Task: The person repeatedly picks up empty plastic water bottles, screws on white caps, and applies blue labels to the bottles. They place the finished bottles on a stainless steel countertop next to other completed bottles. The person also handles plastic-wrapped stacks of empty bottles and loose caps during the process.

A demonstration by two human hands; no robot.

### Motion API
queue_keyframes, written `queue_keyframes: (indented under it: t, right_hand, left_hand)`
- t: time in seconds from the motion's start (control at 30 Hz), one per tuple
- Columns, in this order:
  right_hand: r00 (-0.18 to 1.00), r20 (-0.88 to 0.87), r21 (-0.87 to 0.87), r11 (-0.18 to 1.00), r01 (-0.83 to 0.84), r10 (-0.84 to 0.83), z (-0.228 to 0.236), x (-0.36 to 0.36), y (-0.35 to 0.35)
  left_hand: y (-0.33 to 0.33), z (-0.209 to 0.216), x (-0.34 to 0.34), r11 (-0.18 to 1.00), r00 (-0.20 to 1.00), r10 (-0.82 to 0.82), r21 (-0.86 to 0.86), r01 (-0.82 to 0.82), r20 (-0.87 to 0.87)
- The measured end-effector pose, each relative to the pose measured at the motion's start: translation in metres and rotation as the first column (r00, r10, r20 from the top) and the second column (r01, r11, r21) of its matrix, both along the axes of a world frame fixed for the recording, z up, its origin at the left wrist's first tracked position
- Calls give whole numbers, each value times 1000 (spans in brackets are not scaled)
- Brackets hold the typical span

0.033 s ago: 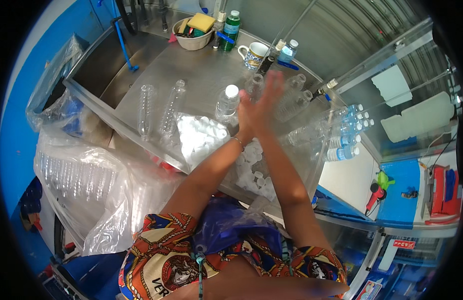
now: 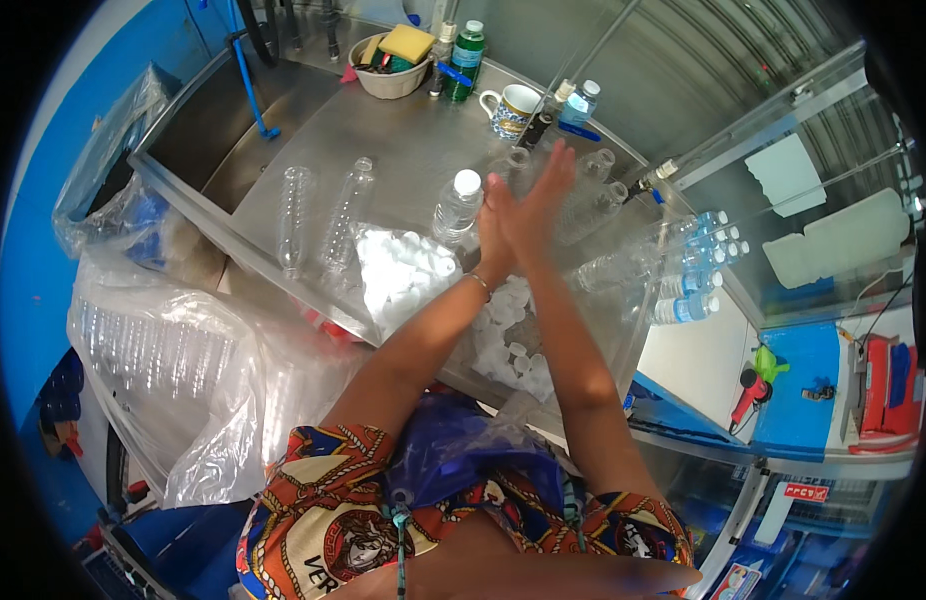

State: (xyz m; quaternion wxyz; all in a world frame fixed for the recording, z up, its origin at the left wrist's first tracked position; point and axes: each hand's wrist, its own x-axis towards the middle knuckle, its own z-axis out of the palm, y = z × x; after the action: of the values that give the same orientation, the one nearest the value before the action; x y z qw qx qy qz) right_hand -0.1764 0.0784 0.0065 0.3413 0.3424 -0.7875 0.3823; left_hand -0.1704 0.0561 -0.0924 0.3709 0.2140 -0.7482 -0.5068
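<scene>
My left hand [image 2: 495, 222] and my right hand [image 2: 543, 195] are pressed flat against each other, palm to palm, fingers stretched out, above the steel table [image 2: 403, 150]. Nothing shows between them. A clear bottle with a white cap [image 2: 455, 205] stands just to the left of my hands. Below them lies a clear bag of white caps [image 2: 408, 275], and more caps [image 2: 503, 340] lie nearer to me. Two empty clear bottles [image 2: 318, 215] lie on the table further left. Several uncapped empty bottles [image 2: 603, 200] lie right of my hands.
A sink [image 2: 213, 130] sits at the table's left end. A bowl with a sponge [image 2: 391, 65], a green bottle [image 2: 466, 50] and a mug [image 2: 513, 105] stand at the back. Blue-capped filled bottles [image 2: 698, 265] lie right. Large bags of empty bottles [image 2: 173, 350] hang lower left.
</scene>
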Motion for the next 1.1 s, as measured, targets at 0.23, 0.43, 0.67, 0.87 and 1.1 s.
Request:
queue_keyframes:
  t: [0.23, 0.43, 0.67, 0.87, 1.1]
  right_hand:
    - [824, 382, 19, 888, -460, 418, -12, -54, 0]
    - [722, 537, 37, 842, -537, 437, 7, -69, -2]
    - [769, 536, 39, 900, -434, 347, 34, -59, -5]
    - [728, 563, 34, 869, -493, 391, 29, -69, 3]
    - [-325, 809, -579, 761, -292, 490, -23, -82, 5]
  left_hand:
    - [-4, 55, 85, 944, 814, -191, -124, 306, 549]
    - [-92, 91, 135, 984, 850, -4, -150, 97, 527]
    - [-101, 64, 108, 984, 892, -111, -76, 159, 438]
    - [-140, 54, 102, 995, 911, 66, -95, -30, 407]
    - [-149, 57, 107, 995, 914, 57, -93, -21, 402]
